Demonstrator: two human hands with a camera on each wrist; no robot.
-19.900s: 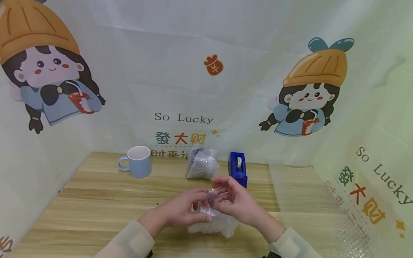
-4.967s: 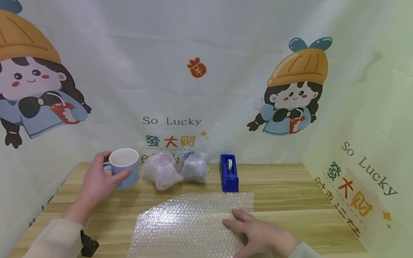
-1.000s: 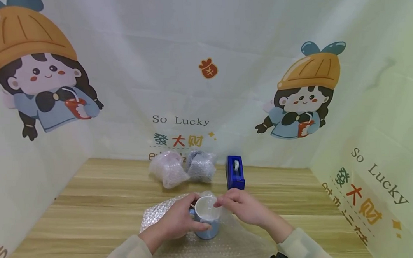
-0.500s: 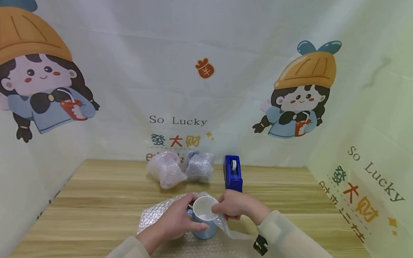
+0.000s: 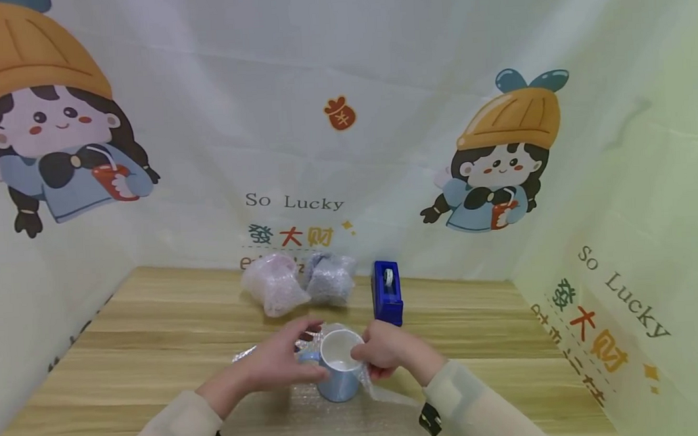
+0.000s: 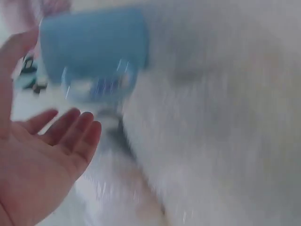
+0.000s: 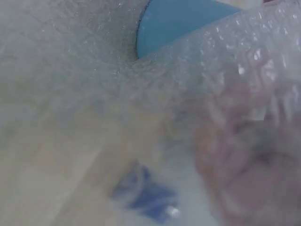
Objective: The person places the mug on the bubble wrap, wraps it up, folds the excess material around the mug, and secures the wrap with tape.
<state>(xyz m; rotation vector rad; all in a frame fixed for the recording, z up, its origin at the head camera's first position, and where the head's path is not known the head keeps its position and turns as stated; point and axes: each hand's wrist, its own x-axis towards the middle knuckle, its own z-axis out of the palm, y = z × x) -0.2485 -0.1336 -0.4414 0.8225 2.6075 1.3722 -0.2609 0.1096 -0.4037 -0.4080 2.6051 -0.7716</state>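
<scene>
A light blue mug (image 5: 338, 384) with a white inside stands upright on a sheet of bubble wrap (image 5: 301, 431), its handle to the left. My left hand (image 5: 268, 364) is beside the handle, thumb and fingers spread. In the left wrist view, a gap shows between the mug (image 6: 96, 42) and the fingers of the left hand (image 6: 42, 165). At the right of the rim, my right hand (image 5: 388, 347) pinches an edge of the bubble wrap, raised along the mug's side. The right wrist view shows the wrap (image 7: 70, 66) passing in front of the right hand (image 7: 249, 174).
Two bubble-wrapped bundles, a pinkish one (image 5: 275, 286) and a greyish one (image 5: 330, 281), sit side by side at the back of the wooden table (image 5: 154, 333). A blue tape dispenser (image 5: 387, 295) stands right of them. A printed cloth backdrop (image 5: 225, 119) encloses the table.
The mug went from back left onto the flat wrap, and a pinkish bundle joined the back row. In the last half second my left hand let go of the mug and moved left.
</scene>
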